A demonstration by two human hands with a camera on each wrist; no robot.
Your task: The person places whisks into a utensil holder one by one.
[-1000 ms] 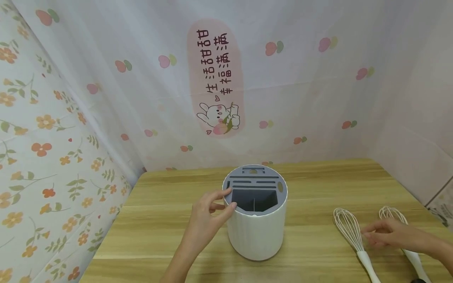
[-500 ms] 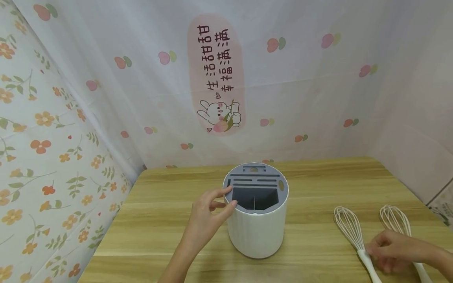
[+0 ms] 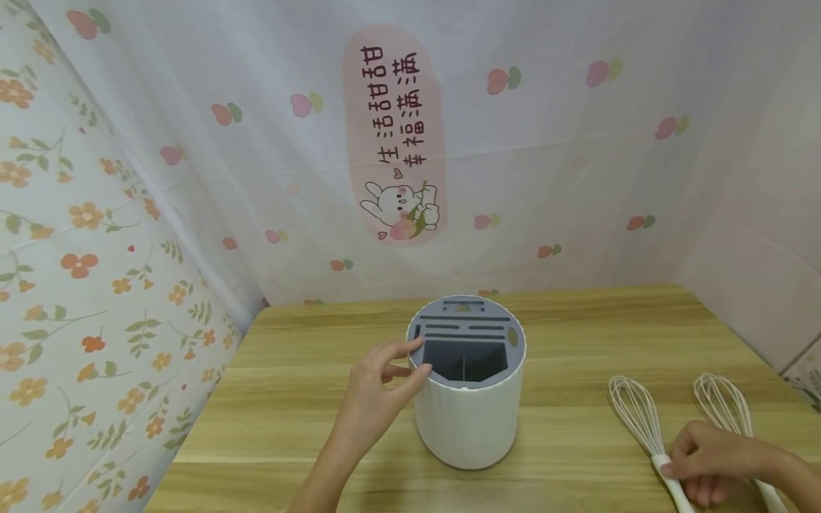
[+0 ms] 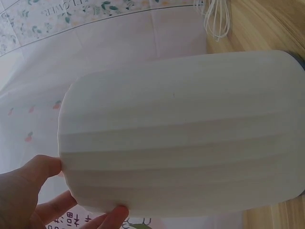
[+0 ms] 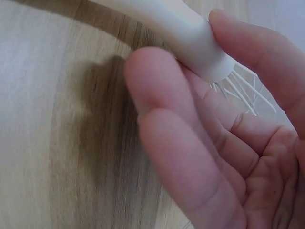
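Observation:
A white ribbed utensil holder [image 3: 468, 427] with a grey slotted lid [image 3: 477, 381] stands upright in the head view. My left hand [image 3: 375, 385] holds its rim at the left side, thumb and fingertips on the edge; the left wrist view shows the fingers against the holder's wall [image 4: 176, 129]. At the right, a white whisk [image 3: 641, 420] lies on the table. My right hand [image 3: 718, 459] pinches it at the top of its handle. In the right wrist view the thumb touches the handle [image 5: 190, 43], with the other fingers curled below.
A second white whisk [image 3: 725, 402] lies right of the first, its handle partly hidden by my right hand. Beneath everything is a wooden table [image 3: 288, 399]. A patterned curtain [image 3: 545, 164] hangs behind it, and a flowered cloth [image 3: 96, 285] covers the left side.
My right hand has moved from between the whisk heads down to the left whisk's handle and now pinches it. The left hand stays at the holder's rim.

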